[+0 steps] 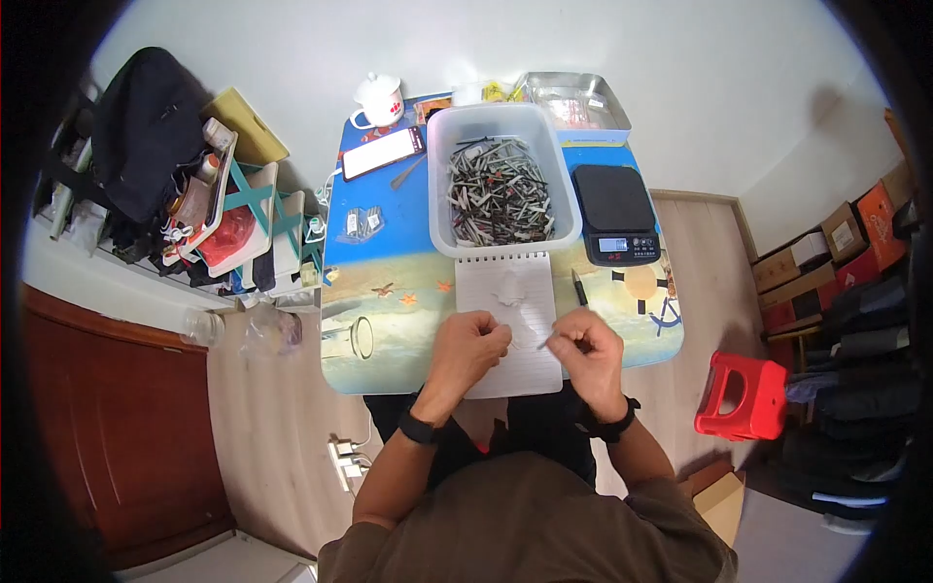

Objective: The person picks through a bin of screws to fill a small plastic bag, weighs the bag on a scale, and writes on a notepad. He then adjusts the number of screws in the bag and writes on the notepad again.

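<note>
Above the white lined spiral notepad [515, 381], the right hand's [595, 361] grip pinches a slim greyish piece [544, 343], the left hand's [463, 354] is closed, contents hidden, and the translucent plastic tub [438, 199] of strips [499, 194] sits just beyond, presumably for easy reach.

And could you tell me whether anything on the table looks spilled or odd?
Perhaps the pale patch on the notepad: it interrupts its lines, though too unclear to identify. The strips lie jumbled but inside the plastic bin.
</note>
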`<action>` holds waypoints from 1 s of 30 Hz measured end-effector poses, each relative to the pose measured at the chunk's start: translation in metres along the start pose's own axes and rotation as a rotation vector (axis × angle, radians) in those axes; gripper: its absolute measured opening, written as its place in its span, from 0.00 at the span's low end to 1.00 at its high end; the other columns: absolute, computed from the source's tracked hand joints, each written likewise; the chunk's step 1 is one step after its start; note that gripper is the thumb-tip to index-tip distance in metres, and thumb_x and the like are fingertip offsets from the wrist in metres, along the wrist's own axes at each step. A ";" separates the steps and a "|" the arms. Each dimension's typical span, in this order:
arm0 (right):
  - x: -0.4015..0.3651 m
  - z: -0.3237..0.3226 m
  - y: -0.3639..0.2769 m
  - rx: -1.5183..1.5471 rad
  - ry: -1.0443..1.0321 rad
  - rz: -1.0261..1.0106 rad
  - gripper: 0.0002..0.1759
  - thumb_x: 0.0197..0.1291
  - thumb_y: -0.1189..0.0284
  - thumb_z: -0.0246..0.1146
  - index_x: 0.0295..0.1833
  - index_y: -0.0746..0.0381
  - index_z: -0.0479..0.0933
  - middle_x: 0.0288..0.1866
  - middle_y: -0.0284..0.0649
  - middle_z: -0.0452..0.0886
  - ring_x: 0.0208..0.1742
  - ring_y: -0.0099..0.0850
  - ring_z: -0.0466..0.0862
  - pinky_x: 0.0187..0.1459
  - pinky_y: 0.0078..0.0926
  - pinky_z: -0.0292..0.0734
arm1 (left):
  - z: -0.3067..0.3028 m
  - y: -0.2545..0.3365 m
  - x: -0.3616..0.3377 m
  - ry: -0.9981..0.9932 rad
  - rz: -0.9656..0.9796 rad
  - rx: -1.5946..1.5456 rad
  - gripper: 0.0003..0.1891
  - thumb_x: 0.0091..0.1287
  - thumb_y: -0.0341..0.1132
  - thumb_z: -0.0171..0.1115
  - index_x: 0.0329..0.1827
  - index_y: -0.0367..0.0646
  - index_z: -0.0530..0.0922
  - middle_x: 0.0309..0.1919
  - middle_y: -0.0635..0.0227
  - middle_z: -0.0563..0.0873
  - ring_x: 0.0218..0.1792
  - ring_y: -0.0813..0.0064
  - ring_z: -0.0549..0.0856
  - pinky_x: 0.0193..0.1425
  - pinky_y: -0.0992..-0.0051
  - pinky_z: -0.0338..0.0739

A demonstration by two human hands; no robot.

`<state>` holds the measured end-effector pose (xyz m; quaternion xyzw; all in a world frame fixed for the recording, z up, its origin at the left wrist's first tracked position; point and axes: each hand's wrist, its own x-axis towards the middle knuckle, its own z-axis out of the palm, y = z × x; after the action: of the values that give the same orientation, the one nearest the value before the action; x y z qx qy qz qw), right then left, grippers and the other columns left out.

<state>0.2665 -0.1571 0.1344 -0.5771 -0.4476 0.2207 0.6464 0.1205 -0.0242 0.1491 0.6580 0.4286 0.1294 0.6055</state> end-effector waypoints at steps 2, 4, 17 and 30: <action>-0.001 0.004 0.004 0.173 0.066 0.097 0.08 0.63 0.84 0.68 0.46 0.65 0.79 0.37 0.33 0.81 0.31 0.19 0.78 0.34 0.18 0.76 | 0.004 0.003 0.002 -0.014 -0.010 -0.011 0.13 0.63 0.37 0.64 0.25 0.35 0.82 0.18 0.67 0.84 0.20 0.80 0.82 0.27 0.76 0.76; -0.002 0.009 0.005 0.346 0.135 0.200 0.08 0.65 0.84 0.67 0.46 0.65 0.78 0.37 0.33 0.81 0.30 0.17 0.77 0.32 0.16 0.75 | 0.006 0.002 0.004 -0.030 -0.025 -0.021 0.14 0.63 0.37 0.65 0.25 0.35 0.82 0.18 0.67 0.84 0.20 0.81 0.83 0.27 0.77 0.76; -0.005 -0.010 0.002 -0.334 -0.032 -0.119 0.09 0.60 0.84 0.71 0.43 0.65 0.79 0.30 0.41 0.83 0.27 0.27 0.83 0.29 0.24 0.78 | 0.018 0.001 0.009 -0.097 0.001 0.001 0.15 0.64 0.40 0.63 0.26 0.35 0.83 0.19 0.65 0.86 0.22 0.78 0.85 0.30 0.74 0.79; 0.008 -0.013 -0.010 -0.548 -0.219 -0.297 0.11 0.54 0.84 0.71 0.43 0.66 0.82 0.37 0.45 0.87 0.32 0.41 0.88 0.32 0.32 0.83 | 0.024 -0.014 0.009 -0.150 0.082 0.072 0.12 0.67 0.37 0.62 0.30 0.36 0.81 0.24 0.70 0.86 0.25 0.82 0.83 0.30 0.79 0.77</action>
<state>0.2789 -0.1601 0.1471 -0.6308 -0.6365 0.0559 0.4403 0.1363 -0.0356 0.1281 0.7042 0.3591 0.0890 0.6060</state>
